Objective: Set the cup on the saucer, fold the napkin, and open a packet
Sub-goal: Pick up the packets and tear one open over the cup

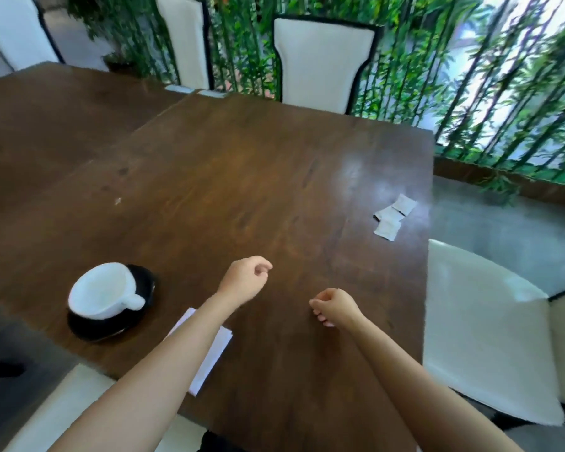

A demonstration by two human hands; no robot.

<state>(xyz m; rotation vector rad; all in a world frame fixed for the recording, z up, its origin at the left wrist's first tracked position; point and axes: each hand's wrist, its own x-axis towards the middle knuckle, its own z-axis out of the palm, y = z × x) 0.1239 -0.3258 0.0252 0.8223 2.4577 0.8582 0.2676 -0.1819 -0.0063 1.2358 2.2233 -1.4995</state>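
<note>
Cup on saucer, napkin folded, packets far right.
We see left grip & right grip w/ fingers curled in, seemingly empty, over tabletop; napkin under left forearm.

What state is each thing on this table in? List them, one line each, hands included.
Cup: upright, set on the saucer, looks empty.
Saucer: flat on the table, under the cup.
Napkin: folded, flat, partly hidden by the left forearm.
Packets: three, clustered near the table's right edge, untouched; cannot tell if any is torn.
Left hand: fingers curled, holds nothing.
Right hand: fingers curled, holds nothing.
</note>
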